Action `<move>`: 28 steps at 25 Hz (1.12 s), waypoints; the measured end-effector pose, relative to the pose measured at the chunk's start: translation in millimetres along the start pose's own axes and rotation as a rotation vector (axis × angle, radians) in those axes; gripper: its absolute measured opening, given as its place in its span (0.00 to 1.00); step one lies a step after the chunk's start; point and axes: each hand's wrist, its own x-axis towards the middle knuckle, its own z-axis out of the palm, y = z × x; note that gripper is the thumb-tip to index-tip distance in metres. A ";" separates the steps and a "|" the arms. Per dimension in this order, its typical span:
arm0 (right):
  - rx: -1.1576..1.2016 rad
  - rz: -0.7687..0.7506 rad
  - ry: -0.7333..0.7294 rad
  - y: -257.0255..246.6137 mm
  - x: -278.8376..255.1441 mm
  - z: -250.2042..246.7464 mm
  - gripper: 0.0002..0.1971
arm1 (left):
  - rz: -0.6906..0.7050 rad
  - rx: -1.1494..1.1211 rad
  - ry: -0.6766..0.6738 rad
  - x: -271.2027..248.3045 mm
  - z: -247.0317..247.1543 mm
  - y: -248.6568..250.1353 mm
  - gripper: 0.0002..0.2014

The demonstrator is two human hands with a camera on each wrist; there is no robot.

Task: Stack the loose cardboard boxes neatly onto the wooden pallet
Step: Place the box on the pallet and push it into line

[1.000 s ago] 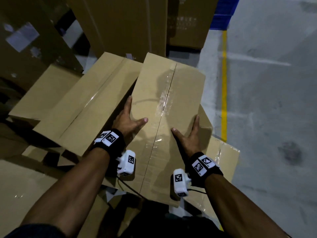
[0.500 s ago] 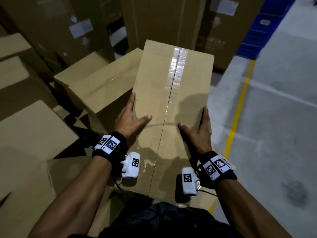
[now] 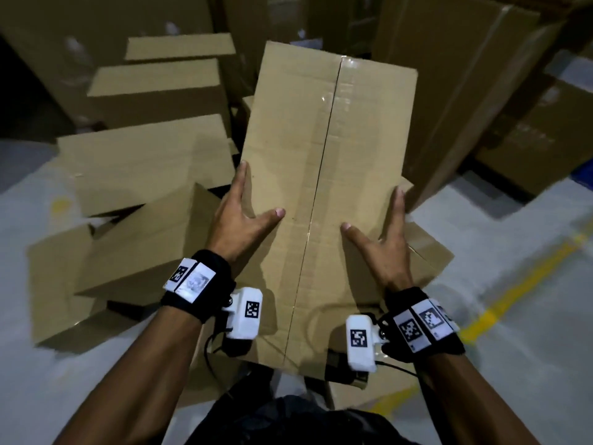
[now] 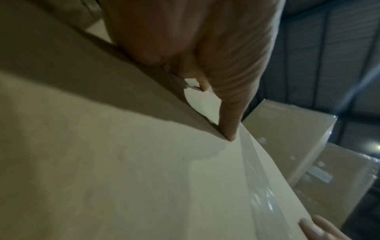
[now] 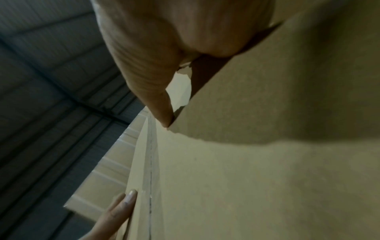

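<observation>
A long cardboard box (image 3: 324,175) with a taped centre seam is held up in front of me, lengthwise away from my body. My left hand (image 3: 244,216) presses its left side, thumb spread flat on the top face and index finger straight along the edge. My right hand (image 3: 382,239) mirrors this on the right side. The left wrist view shows the box top (image 4: 144,178) and my left thumb (image 4: 228,113) lying on it. In the right wrist view my right thumb (image 5: 152,91) rests on the same box (image 5: 246,178). No pallet is visible.
Loose boxes (image 3: 144,162) lie tumbled on the grey floor at left, one (image 3: 138,248) tilted just beside my left arm. Another box (image 3: 426,252) sits low under my right hand. Tall stacked cartons (image 3: 449,75) wall off the back. A yellow floor line (image 3: 513,300) runs at right.
The box has come up off the pile, carried between both hands. My view has swung left, so the yellow line and open floor slid to the right. The hold is unchanged.
</observation>
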 end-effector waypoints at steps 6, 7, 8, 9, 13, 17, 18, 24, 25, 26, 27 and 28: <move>-0.007 -0.131 -0.245 -53.7 -49.8 53.9 0.56 | -0.048 0.042 0.289 -75.6 -95.2 -5.8 0.49; 0.003 -0.156 -0.288 -62.7 -59.9 67.1 0.55 | -0.061 0.034 0.328 -89.0 -112.9 -10.4 0.49; 0.011 -0.175 -0.321 -70.4 -69.3 77.0 0.55 | -0.070 0.042 0.357 -99.8 -127.0 -13.8 0.49; 0.013 -0.200 -0.368 -78.6 -83.6 93.6 0.55 | -0.081 0.051 0.403 -116.8 -148.8 -20.2 0.49; 0.038 -0.279 -0.525 -106.4 -162.4 170.5 0.55 | -0.143 0.099 0.565 -196.0 -244.6 -56.1 0.49; 0.006 -0.306 -0.634 -126.0 -265.0 251.5 0.54 | -0.216 0.146 0.657 -283.8 -341.0 -105.6 0.50; 0.005 -0.300 -0.678 -130.3 -294.0 271.7 0.53 | -0.240 0.159 0.689 -309.7 -365.5 -116.5 0.50; 0.055 -0.299 -0.986 -151.2 -433.4 389.7 0.54 | -0.381 0.128 0.898 -444.9 -484.1 -178.9 0.52; 0.048 -0.321 -1.036 -156.5 -455.7 409.7 0.54 | -0.409 0.102 0.944 -468.6 -500.2 -188.2 0.52; 0.035 -0.351 -1.083 -160.7 -476.8 427.3 0.53 | -0.442 0.083 0.992 -490.1 -513.5 -196.5 0.52; 0.020 -0.373 -1.123 -164.0 -497.6 445.7 0.53 | -0.481 0.086 1.043 -510.1 -526.3 -204.7 0.52; 0.015 -0.386 -1.165 -168.1 -517.6 463.4 0.52 | -0.528 0.112 1.090 -528.9 -538.3 -212.0 0.52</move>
